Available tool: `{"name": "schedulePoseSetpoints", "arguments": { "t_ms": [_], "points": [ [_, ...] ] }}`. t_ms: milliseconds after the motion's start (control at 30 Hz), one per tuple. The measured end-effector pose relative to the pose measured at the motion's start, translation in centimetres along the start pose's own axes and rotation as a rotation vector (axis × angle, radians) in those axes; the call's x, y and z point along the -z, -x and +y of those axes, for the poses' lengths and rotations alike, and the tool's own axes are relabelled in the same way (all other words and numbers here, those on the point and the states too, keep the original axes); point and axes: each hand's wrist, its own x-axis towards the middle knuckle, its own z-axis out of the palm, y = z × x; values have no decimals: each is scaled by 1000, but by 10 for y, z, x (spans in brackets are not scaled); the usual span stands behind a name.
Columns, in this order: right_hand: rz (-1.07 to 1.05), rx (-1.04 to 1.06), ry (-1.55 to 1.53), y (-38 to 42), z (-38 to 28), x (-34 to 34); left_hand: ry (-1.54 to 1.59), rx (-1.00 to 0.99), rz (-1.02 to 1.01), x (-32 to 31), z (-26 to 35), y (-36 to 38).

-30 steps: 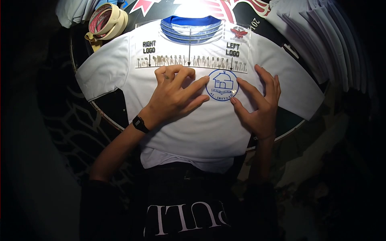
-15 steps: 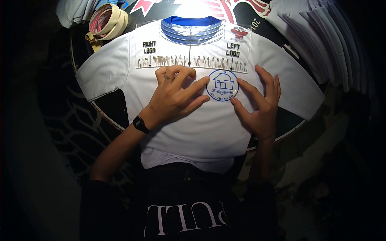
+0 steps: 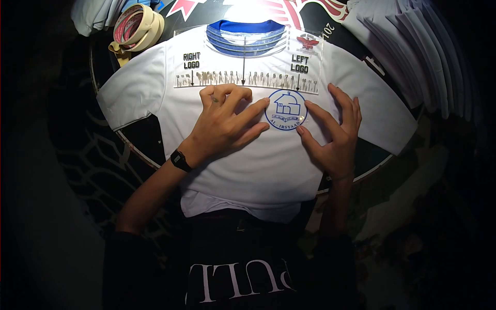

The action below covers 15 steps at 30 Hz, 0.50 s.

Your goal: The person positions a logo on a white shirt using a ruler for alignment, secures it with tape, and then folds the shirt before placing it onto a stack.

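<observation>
A white shirt [image 3: 232, 175] with a blue collar lies flat. A clear ruler template [image 3: 248, 80], marked RIGHT LOGO and LEFT LOGO, lies across its chest. Just below the template's right part is a round blue house logo [image 3: 286, 109]. My left hand [image 3: 223, 120], with a black watch at the wrist, rests on the shirt; its thumb and index fingertips touch the logo's left edge, its other fingers bend at the template's lower edge. My right hand [image 3: 336, 134] is spread, thumb and index fingertips at the logo's right edge.
Rolls of tape [image 3: 138, 28] stand at the upper left beside folded cloth [image 3: 93, 15]. A stack of white shirts [image 3: 413, 51] lies at the upper right. The dark round table [image 3: 369, 155] has a pale rim and printed red and white designs.
</observation>
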Motion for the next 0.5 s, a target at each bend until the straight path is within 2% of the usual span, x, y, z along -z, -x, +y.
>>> {"name": "schedulePoseSetpoints", "arguments": {
  "t_ms": [300, 500],
  "points": [
    [-1, -3, -5, 0, 0, 0, 10, -5, -54, 1, 10, -8],
    [8, 1, -9, 0, 0, 0, -15, -80, -97, 5, 13, -19]
  ]
}}
